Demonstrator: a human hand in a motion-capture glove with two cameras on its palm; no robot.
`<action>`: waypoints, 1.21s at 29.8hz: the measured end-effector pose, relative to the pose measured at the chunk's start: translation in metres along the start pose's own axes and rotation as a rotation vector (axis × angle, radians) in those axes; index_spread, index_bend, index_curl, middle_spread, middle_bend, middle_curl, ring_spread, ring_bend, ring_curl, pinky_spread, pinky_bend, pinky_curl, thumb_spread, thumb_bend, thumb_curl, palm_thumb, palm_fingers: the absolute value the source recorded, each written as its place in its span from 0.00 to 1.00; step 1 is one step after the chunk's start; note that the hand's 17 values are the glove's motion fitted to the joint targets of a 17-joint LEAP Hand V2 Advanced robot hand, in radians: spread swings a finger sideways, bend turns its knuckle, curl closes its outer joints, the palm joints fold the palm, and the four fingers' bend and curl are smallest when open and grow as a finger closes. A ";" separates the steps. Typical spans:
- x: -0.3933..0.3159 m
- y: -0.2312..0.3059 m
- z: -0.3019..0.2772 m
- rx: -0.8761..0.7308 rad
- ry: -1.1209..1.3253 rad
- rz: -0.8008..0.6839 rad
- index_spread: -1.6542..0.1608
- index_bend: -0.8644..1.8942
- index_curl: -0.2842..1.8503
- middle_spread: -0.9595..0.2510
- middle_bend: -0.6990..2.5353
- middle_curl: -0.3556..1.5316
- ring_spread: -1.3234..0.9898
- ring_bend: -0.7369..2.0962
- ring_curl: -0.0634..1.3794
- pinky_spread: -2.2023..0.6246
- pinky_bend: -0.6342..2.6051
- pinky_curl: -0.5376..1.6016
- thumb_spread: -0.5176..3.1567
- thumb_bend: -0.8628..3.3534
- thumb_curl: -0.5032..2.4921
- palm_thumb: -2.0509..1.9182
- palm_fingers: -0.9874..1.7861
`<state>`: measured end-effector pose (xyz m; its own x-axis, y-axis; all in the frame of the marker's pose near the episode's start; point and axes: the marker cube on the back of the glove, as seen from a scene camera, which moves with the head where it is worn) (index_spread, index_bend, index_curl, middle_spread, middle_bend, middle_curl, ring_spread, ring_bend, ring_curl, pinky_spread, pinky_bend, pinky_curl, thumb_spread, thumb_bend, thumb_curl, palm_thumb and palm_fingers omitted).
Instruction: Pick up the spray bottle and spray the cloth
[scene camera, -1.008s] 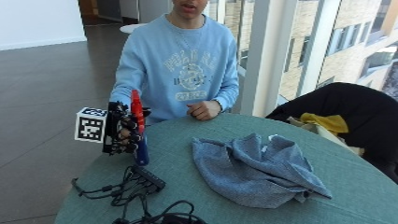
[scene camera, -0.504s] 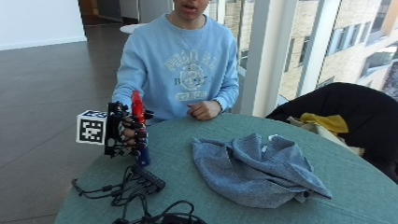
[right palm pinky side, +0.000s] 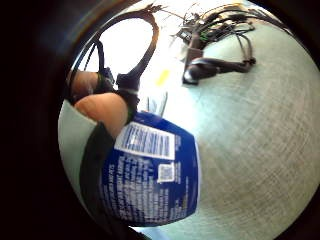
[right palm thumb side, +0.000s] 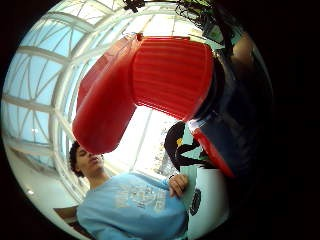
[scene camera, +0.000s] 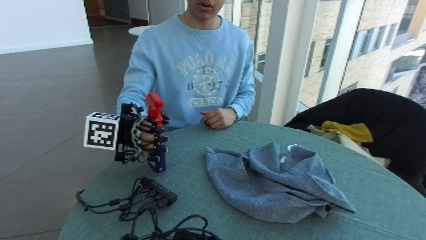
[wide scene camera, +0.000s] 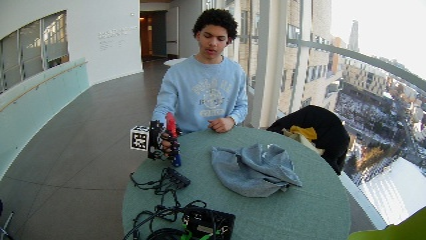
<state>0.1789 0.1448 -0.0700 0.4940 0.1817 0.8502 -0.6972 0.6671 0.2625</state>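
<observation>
Outside view: nearest the camera, a black hub with tangled cables (scene camera: 150, 197) on the green round bench (scene camera: 373, 200). Just beyond, the gloved right hand (scene camera: 143, 135), its grip curled round the spray bottle (scene camera: 156, 131), held upright above the bench's near-left edge, clear of the surface; red trigger head on top, blue body below the fingers. To the right and well apart from the bottle, a crumpled grey-blue cloth (scene camera: 269, 180) lying in a heap mid-bench, untouched. Farther back, the bare left hand (scene camera: 216, 118) loosely fisted on the bench's far edge, against a light blue sweatshirt (scene camera: 196, 65). At the far right, a dark chair (scene camera: 373, 120) with a black garment and a yellow cloth (scene camera: 346, 131) draped on it.

Little finger side palm view: blue labelled bottle body (right palm pinky side: 150, 175) close against the palm, green bench surface behind.

Thumb side palm view: red spray head (right palm thumb side: 145, 85) filling the middle.
</observation>
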 end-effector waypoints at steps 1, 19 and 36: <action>-0.004 -0.002 0.002 -0.020 0.006 -0.010 0.76 0.37 0.28 0.71 0.30 0.42 0.54 0.41 0.31 0.86 0.25 0.40 0.38 0.20 0.34 0.76 0.74; -0.084 -0.074 0.080 -0.430 0.263 0.055 0.78 0.36 0.30 0.73 0.31 0.43 0.55 0.42 0.31 0.85 0.26 0.41 0.35 0.20 0.36 0.75 0.77; -0.084 -0.087 0.119 -0.562 0.381 0.204 0.80 0.36 0.30 0.72 0.31 0.44 0.56 0.45 0.32 0.84 0.27 0.42 0.34 0.20 0.38 0.75 0.77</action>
<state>0.1361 -0.0144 -0.1099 0.6011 0.5148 0.6113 -0.4722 0.8459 -0.2479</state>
